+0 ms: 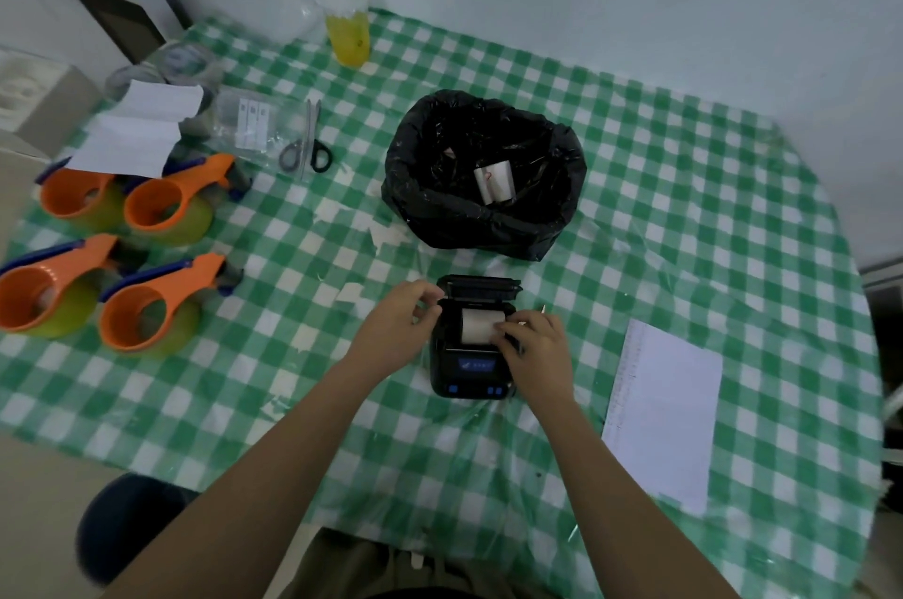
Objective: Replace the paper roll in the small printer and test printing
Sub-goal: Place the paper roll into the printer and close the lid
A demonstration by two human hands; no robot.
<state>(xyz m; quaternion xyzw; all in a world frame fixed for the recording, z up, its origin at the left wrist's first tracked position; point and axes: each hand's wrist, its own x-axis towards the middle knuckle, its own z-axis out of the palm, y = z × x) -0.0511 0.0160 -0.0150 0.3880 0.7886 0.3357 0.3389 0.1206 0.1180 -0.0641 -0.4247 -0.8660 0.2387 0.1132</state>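
Note:
A small black printer [473,376] with a lit blue screen sits on the green checked tablecloth in front of me, its lid [481,286] hinged open toward the back. A white paper roll [479,326] lies in the open bay. My left hand [400,322] rests against the printer's left side near the lid hinge. My right hand [540,349] lies over the right side of the bay, fingertips touching the roll's right end. An old roll [493,182] lies inside the black bin bag [483,217] behind the printer.
Several orange tape dispensers [161,305] stand at the left. Scissors [305,143], clear packets and white paper [132,134] lie at the back left, and a yellow drink cup [348,36] at the back. A white sheet [664,412] lies to the right of the printer.

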